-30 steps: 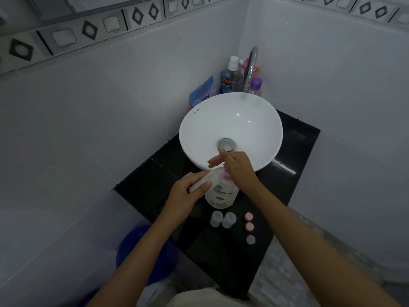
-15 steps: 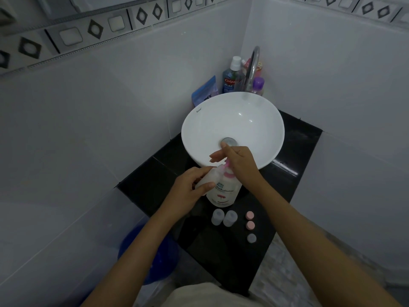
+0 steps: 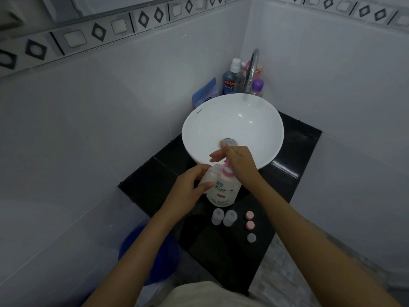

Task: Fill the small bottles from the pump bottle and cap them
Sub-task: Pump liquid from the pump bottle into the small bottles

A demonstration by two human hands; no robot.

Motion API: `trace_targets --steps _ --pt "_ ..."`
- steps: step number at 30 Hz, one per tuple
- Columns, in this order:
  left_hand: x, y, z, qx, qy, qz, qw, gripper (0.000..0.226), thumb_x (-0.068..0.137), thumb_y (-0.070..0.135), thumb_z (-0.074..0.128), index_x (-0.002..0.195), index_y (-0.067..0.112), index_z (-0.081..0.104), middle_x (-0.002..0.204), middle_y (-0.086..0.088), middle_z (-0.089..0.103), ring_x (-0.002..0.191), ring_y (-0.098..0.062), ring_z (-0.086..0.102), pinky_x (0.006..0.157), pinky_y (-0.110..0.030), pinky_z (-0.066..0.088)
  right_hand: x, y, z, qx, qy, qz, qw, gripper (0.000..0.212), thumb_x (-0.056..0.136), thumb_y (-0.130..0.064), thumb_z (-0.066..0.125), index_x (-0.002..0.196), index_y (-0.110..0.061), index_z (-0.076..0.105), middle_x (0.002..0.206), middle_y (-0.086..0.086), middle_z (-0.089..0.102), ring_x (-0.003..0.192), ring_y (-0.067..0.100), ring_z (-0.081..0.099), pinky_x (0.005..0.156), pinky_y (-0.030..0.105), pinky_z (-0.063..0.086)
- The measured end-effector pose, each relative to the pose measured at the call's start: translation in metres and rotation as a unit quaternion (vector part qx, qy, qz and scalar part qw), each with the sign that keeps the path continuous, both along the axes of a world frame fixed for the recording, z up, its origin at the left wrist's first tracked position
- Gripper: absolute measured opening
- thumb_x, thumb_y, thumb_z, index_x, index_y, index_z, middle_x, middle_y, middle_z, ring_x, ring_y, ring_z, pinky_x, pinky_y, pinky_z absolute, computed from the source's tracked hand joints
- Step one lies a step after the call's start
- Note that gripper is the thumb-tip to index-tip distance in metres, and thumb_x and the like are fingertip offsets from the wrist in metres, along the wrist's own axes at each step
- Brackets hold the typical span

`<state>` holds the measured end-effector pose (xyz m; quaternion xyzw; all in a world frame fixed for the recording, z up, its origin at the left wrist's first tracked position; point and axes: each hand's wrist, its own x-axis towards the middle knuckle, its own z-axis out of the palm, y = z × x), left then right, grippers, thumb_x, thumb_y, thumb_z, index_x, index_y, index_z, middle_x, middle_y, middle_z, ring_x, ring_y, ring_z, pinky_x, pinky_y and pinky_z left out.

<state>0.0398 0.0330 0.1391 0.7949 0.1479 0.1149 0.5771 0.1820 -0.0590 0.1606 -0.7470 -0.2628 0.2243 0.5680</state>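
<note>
A white pump bottle (image 3: 224,192) with a pink pump head stands on the black counter (image 3: 223,247) in front of the basin. My left hand (image 3: 190,187) holds a small translucent bottle (image 3: 210,176), tilted, with its mouth by the pump spout. My right hand (image 3: 238,161) rests flat on top of the pump head, fingers stretched out. Two more small bottles (image 3: 218,216) (image 3: 230,217) stand uncapped just in front of the pump bottle. To their right lie two pink caps (image 3: 249,215) (image 3: 250,224) and a grey cap (image 3: 251,237) in a row.
A white round basin (image 3: 232,120) with a drain sits behind the hands. A curved tap (image 3: 252,69), a mouthwash bottle (image 3: 230,79), a purple-capped bottle (image 3: 257,87) and a blue pouch (image 3: 204,94) crowd the back corner. A blue bucket (image 3: 150,253) stands on the floor at the lower left. Tiled walls close both sides.
The pink pump head has come up from under my right hand and now shows more. The small bottle in my left hand stays at the spout.
</note>
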Motion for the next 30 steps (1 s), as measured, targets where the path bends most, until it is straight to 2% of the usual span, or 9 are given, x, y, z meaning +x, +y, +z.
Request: trace_targets --steps 4,7,11,14,16,18,20,24,30 --pt "-0.003 -0.001 0.002 0.022 0.004 -0.003 1.000 0.030 0.088 0.023 0.062 0.117 0.028 0.056 0.109 0.018 0.062 0.101 0.011 0.056 0.078 -0.002 0.044 0.001 -0.001 -0.001 0.010 0.005 0.002 1.000 0.043 0.099 -0.025 0.041 0.089 0.004 0.072 0.084 0.019 0.072 0.078 0.020 0.065 0.086 0.031 0.050" --pt "-0.009 0.001 0.001 0.009 0.003 0.011 1.000 0.032 0.087 0.020 0.064 0.115 0.031 0.054 0.107 0.021 0.060 0.099 0.014 0.055 0.077 -0.001 0.044 0.001 0.000 -0.001 0.009 0.001 0.003 1.000 0.043 0.099 -0.024 0.041 0.088 0.003 0.072 0.085 0.020 0.072 0.076 0.017 0.065 0.081 0.024 0.051" --pt "-0.015 0.007 -0.015 0.020 0.021 0.049 0.998 0.032 0.081 0.017 0.070 0.110 0.025 0.058 0.111 0.012 0.060 0.099 0.003 0.059 0.077 -0.012 0.049 0.001 0.000 -0.001 0.012 0.001 0.000 1.000 0.043 0.099 -0.024 0.041 0.087 0.004 0.072 0.083 0.018 0.071 0.077 0.021 0.066 0.080 0.023 0.050" --pt "-0.021 0.005 -0.039 0.021 0.071 0.054 0.996 0.032 0.078 0.017 0.073 0.106 0.024 0.059 0.108 0.013 0.061 0.101 0.003 0.057 0.080 -0.011 0.043 0.001 0.001 -0.001 0.011 0.001 -0.001 1.000 0.043 0.099 -0.024 0.041 0.086 0.003 0.072 0.083 0.019 0.071 0.079 0.024 0.066 0.085 0.029 0.050" --pt "-0.025 0.002 -0.058 0.037 0.112 0.048 0.992 0.034 0.077 0.017 0.074 0.106 0.025 0.059 0.105 0.011 0.062 0.100 0.001 0.057 0.082 -0.013 0.043 0.001 0.001 -0.001 0.008 -0.001 -0.001 1.000 0.044 0.099 -0.024 0.040 0.086 0.002 0.072 0.083 0.021 0.071 0.078 0.023 0.066 0.083 0.025 0.050" --pt "-0.027 0.001 -0.076 0.043 0.145 0.047 0.987 0.035 0.076 0.019 0.075 0.106 0.025 0.059 0.106 0.008 0.064 0.100 -0.003 0.059 0.087 -0.022 0.048 0.001 0.001 -0.001 0.008 -0.004 0.000 1.000 0.044 0.099 -0.023 0.040 0.087 0.003 0.072 0.083 0.022 0.071 0.076 0.023 0.065 0.080 0.023 0.050" --pt "-0.027 0.000 -0.089 0.050 0.164 0.047 0.984 0.035 0.076 0.020 0.075 0.106 0.025 0.058 0.107 0.006 0.065 0.100 -0.006 0.060 0.091 -0.028 0.050 0.002 0.001 -0.001 0.011 -0.007 0.001 1.000 0.044 0.100 -0.023 0.039 0.087 0.004 0.072 0.082 0.020 0.071 0.076 0.024 0.066 0.083 0.028 0.051" --pt "-0.026 -0.003 -0.102 0.060 0.180 0.036 0.981 0.032 0.078 0.018 0.074 0.106 0.024 0.058 0.106 0.006 0.064 0.100 -0.008 0.059 0.085 -0.022 0.046 0.001 0.001 -0.002 0.008 -0.016 0.003 1.000 0.044 0.100 -0.023 0.039 0.088 0.005 0.072 0.085 0.024 0.071 0.078 0.026 0.066 0.086 0.030 0.050" --pt "-0.026 -0.006 -0.115 0.059 0.189 0.013 0.980 0.029 0.079 0.016 0.072 0.104 0.022 0.058 0.106 0.005 0.064 0.101 -0.008 0.059 0.086 -0.022 0.047 0.000 0.000 0.000 0.013 -0.005 0.002 1.000 0.045 0.100 -0.023 0.039 0.088 0.005 0.072 0.084 0.024 0.071 0.076 0.023 0.065 0.082 0.026 0.050"
